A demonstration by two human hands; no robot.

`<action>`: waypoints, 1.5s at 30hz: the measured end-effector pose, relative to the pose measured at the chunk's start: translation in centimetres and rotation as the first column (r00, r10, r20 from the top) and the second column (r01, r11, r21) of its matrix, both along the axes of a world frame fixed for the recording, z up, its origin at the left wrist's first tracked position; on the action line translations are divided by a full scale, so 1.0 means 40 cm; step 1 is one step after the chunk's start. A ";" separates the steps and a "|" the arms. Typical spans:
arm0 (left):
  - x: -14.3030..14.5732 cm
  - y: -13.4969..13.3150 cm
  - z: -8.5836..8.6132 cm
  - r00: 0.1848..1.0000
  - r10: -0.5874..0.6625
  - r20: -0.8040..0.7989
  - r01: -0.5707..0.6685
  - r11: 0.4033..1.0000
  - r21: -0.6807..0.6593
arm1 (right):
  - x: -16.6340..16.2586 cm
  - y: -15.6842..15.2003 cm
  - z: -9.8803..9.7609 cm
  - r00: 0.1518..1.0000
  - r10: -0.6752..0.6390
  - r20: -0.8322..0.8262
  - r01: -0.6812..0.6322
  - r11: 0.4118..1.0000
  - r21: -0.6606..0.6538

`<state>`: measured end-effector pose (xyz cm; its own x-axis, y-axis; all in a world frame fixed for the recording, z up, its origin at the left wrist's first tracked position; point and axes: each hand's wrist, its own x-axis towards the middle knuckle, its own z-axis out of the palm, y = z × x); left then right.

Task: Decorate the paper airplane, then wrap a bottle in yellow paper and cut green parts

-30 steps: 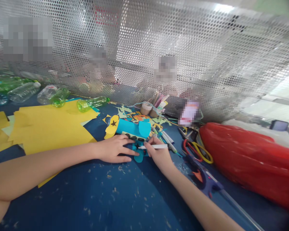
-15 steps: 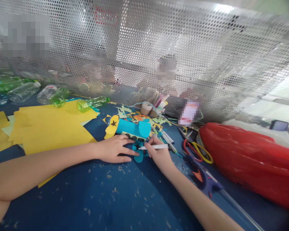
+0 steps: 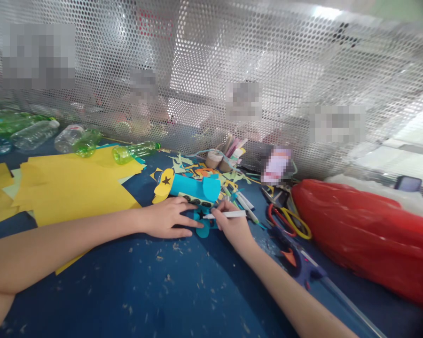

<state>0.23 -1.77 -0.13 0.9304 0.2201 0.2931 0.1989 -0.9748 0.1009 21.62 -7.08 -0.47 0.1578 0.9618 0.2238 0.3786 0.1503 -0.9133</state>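
On the blue table lies a paper model plane [image 3: 188,186], with a blue body, a strip of dark windows and a yellow end piece [image 3: 164,185] bearing a dark star. My left hand [image 3: 167,218] rests flat with fingers spread, its fingertips against the plane's near side and its blue wing [image 3: 202,230]. In my right hand [image 3: 231,225] is a white marker pen [image 3: 234,214], pinched between the fingers. Its tip meets, or nearly meets, a black star on that wing. My fingers partly cover the wing.
Yellow paper sheets [image 3: 81,183] and plastic bottles [image 3: 137,151] lie left. Paper scraps [image 3: 183,164] and pen cups [image 3: 229,162] stand behind. At right are scissors [image 3: 282,218], a glue gun [image 3: 305,265], a phone [image 3: 278,164] and a red bag [image 3: 359,234]. Perforated metal [image 3: 197,56] borders the back.
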 end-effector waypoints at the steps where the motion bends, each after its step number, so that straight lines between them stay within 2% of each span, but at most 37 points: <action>1: 0.000 0.000 0.000 1.000 -0.002 0.004 0.002 1.000 -0.002 | 0.001 0.000 0.000 1.000 -0.007 0.002 0.007 1.000 0.007; 8: -0.001 -0.002 0.000 1.000 0.004 -0.002 -0.004 1.000 0.018 | 0.011 -0.006 0.001 0.995 -0.098 0.009 0.097 0.992 0.079; 45: -0.001 -0.001 0.001 1.000 -0.003 0.006 0.003 1.000 0.026 | 0.006 -0.001 -0.005 0.996 -0.082 0.026 0.082 0.997 -0.009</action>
<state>0.18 -1.81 -0.10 0.9292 0.2098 0.3044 0.1957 -0.9777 0.0766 21.87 -7.13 -0.66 0.2306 0.9481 0.2188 0.4125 0.1084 -0.9045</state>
